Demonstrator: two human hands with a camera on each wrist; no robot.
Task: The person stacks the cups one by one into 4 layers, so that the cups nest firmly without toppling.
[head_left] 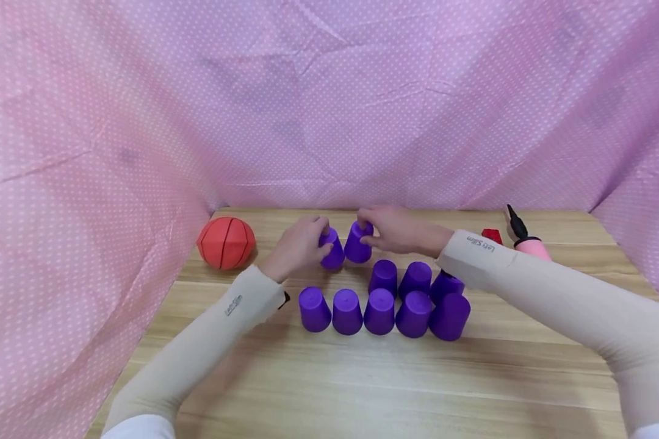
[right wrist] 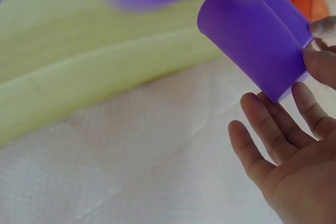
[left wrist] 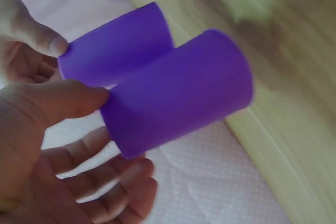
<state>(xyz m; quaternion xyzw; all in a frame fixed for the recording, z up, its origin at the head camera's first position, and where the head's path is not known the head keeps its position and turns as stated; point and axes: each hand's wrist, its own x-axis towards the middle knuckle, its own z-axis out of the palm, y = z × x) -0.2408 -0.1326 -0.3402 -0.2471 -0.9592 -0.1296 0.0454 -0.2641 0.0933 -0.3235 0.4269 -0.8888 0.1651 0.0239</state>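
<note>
Two upside-down purple cups are held side by side toward the back of the table. My left hand (head_left: 302, 244) pinches the left cup (head_left: 334, 253) near its closed top, thumb on the near side. The right cup (head_left: 358, 244) is pinched the same way by my right hand (head_left: 398, 230). In the left wrist view the left hand's cup (left wrist: 178, 93) overlaps the other cup (left wrist: 118, 45). From the right wrist, the right hand's cup (right wrist: 254, 40) shows with the thumb and a fingertip at its narrow end, the other fingers spread loosely.
Nearer me, several inverted purple cups form a front row (head_left: 379, 312), with a shorter row (head_left: 415, 279) behind its right part. A red basketball-patterned ball (head_left: 226, 242) sits at the left. Behind the right forearm lie a small red object (head_left: 492, 235) and a pink-and-black pump (head_left: 531, 246).
</note>
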